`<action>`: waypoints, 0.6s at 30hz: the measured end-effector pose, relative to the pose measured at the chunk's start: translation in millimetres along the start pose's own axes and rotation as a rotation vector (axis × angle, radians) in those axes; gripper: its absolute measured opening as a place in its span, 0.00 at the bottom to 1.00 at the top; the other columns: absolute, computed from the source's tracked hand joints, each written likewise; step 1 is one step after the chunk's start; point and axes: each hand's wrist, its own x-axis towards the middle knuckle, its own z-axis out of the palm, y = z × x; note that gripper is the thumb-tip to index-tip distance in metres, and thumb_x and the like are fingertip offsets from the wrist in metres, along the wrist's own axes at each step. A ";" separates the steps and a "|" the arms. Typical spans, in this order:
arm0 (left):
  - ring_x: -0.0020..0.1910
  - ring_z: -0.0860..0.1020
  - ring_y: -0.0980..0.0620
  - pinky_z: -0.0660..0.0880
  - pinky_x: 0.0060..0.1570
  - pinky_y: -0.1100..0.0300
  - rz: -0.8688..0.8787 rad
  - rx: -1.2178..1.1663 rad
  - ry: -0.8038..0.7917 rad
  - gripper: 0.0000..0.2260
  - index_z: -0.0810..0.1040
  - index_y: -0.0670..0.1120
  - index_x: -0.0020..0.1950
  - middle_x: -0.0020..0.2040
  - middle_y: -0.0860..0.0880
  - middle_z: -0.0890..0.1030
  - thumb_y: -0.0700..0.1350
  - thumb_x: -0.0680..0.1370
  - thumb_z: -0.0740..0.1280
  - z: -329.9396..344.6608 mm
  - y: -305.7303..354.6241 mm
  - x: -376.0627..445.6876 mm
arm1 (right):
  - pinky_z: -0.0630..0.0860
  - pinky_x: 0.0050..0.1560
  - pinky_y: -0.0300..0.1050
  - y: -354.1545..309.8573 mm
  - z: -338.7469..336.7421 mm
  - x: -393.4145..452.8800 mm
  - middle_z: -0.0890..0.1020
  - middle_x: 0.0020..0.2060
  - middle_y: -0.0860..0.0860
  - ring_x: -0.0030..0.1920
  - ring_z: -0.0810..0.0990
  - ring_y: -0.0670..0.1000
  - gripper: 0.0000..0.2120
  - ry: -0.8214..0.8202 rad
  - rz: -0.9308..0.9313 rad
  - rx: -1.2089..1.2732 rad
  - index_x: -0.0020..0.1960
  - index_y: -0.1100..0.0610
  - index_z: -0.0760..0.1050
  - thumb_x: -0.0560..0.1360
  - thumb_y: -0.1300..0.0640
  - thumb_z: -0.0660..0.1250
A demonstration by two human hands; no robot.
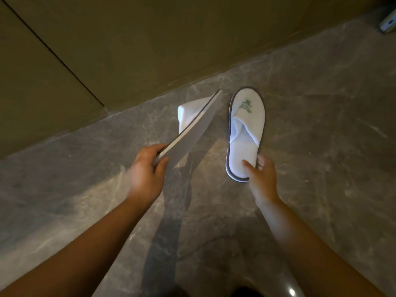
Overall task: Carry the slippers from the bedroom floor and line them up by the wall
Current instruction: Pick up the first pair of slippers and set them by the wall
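Note:
Two white slippers with grey soles are near the wall [150, 50]. My left hand [145, 170] grips the heel of the left slipper [192, 129], which is tilted on its side in the air with its grey sole facing me and its toe toward the wall. The right slipper [246, 125] lies upright on the floor, toe toward the wall, with a green logo on its strap. My right hand [260, 174] holds its heel, thumb on the insole and fingers along the right edge.
The floor [321, 146] is grey-brown marble. The tan wall runs diagonally across the top, with a dark vertical seam [64, 61] at the left. A small white object [389, 24] sits at the far right by the wall.

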 end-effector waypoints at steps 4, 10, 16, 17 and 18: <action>0.47 0.72 0.54 0.63 0.43 0.77 0.145 0.013 -0.068 0.11 0.77 0.42 0.54 0.49 0.47 0.77 0.38 0.73 0.63 3.0 10.0 -9.2 | 0.73 0.53 0.47 -34.0 29.6 -26.9 0.71 0.58 0.52 0.55 0.72 0.51 0.24 -0.318 0.193 0.299 0.64 0.56 0.63 0.71 0.55 0.67; 0.50 0.77 0.47 0.68 0.50 0.68 0.325 0.044 -0.277 0.14 0.78 0.43 0.55 0.51 0.41 0.80 0.41 0.70 0.67 -9.6 12.0 -21.3 | 0.79 0.42 0.47 -66.4 60.8 -49.0 0.77 0.59 0.59 0.55 0.78 0.57 0.23 -0.287 0.217 0.541 0.65 0.59 0.65 0.72 0.65 0.64; 0.61 0.69 0.52 0.65 0.59 0.63 0.038 -0.068 -0.258 0.28 0.67 0.55 0.62 0.61 0.52 0.70 0.60 0.65 0.67 -33.8 -6.4 -24.8 | 0.74 0.57 0.61 -66.7 63.4 -66.3 0.79 0.53 0.63 0.53 0.78 0.61 0.15 -0.454 0.104 0.445 0.55 0.61 0.71 0.71 0.73 0.60; 0.63 0.68 0.51 0.66 0.59 0.60 -0.135 -0.115 -0.238 0.30 0.63 0.53 0.66 0.65 0.51 0.68 0.58 0.67 0.68 -36.9 -10.8 -21.9 | 0.73 0.59 0.62 -66.6 66.2 -68.6 0.78 0.56 0.64 0.56 0.77 0.63 0.17 -0.489 0.094 0.399 0.59 0.64 0.69 0.71 0.72 0.61; 0.63 0.69 0.50 0.68 0.58 0.57 -0.306 -0.199 -0.242 0.32 0.58 0.51 0.69 0.67 0.49 0.68 0.54 0.69 0.68 -40.2 -15.4 -18.9 | 0.73 0.60 0.61 -67.1 69.4 -71.4 0.77 0.57 0.63 0.57 0.77 0.62 0.18 -0.527 0.080 0.336 0.61 0.63 0.68 0.71 0.71 0.62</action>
